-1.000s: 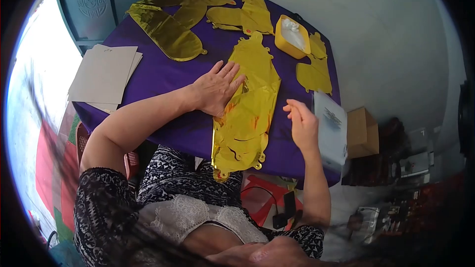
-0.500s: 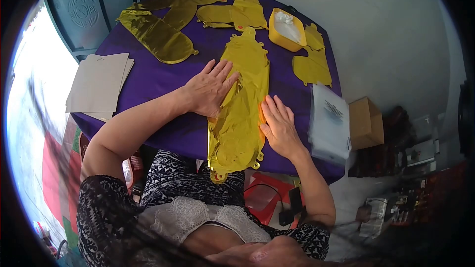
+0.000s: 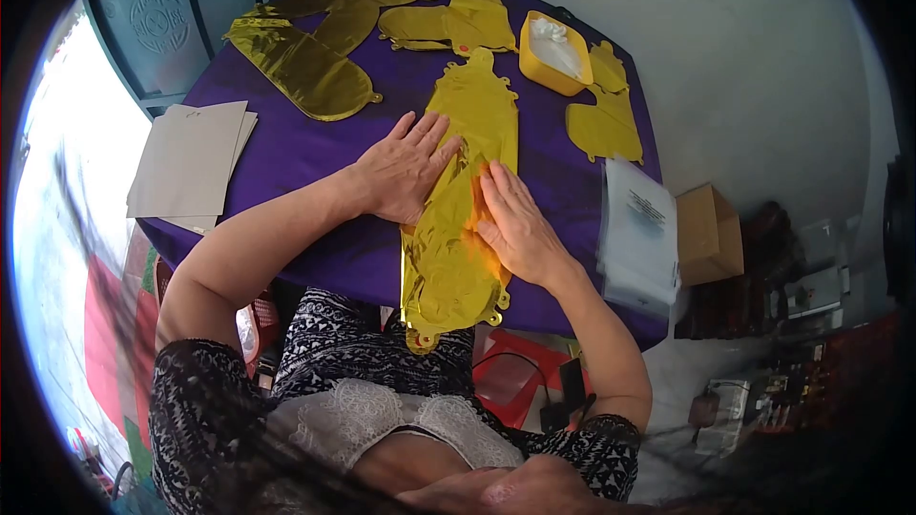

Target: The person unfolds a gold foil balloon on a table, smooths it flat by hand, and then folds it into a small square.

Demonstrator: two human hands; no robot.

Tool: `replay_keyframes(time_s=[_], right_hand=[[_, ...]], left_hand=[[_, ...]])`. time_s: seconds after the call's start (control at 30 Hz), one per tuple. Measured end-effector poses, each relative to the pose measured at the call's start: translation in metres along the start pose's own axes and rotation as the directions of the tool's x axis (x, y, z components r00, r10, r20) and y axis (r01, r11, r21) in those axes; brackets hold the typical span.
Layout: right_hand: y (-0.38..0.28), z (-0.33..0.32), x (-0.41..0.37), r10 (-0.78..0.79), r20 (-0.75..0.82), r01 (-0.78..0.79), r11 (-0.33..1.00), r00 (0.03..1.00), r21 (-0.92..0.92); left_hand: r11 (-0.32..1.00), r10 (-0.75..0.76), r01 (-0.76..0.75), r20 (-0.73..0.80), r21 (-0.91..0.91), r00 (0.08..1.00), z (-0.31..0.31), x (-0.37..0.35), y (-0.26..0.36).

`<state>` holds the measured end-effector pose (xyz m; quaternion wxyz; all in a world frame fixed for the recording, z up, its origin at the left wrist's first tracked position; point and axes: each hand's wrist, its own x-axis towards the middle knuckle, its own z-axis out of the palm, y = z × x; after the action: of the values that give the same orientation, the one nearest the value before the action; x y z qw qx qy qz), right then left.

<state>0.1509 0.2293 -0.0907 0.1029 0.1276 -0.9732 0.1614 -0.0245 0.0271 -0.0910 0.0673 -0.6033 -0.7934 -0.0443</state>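
Observation:
A long stack of flat gold foil balloons [image 3: 456, 277] lies lengthwise before me, its near end with small tabs sticking out past the table edge. My left hand [image 3: 405, 170] rests flat on the left side of the foil, fingers spread a little. My right hand [image 3: 518, 229] lies flat on the foil's right side, fingers stretched out, palm partly over the foil. Neither hand grips anything. Beyond the far end of the stack lie more folded gold foil pieces [image 3: 468, 14].
On the purple tablecloth [image 3: 286, 172] are grey cards [image 3: 186, 162] at left, a large gold foil [image 3: 315, 76] behind, a yellow tub [image 3: 555, 55] holding white material, gold foil [image 3: 604, 124] at right, and clear plastic bags [image 3: 637, 229]. A cardboard box [image 3: 709, 234] stands beside the table.
My right hand has moved left and slightly up, from the foil's right edge onto its surface. My left hand has stayed in place.

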Motion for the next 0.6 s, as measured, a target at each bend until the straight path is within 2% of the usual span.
replay_keyframes(time_s=[0.17,0.6], right_hand=[[-0.005,0.003,0.001,-0.021,0.046,0.025,0.996,0.999,-0.089],[-0.012,0.000,0.003,-0.005,0.098,0.018,0.992,0.995,-0.125]], left_hand=[[1.000,-0.006,0.005,0.015,0.009,1.000,-0.001,0.000,0.001],[1.000,-0.018,0.017,0.077,0.019,0.997,-0.005,0.001,0.001]])
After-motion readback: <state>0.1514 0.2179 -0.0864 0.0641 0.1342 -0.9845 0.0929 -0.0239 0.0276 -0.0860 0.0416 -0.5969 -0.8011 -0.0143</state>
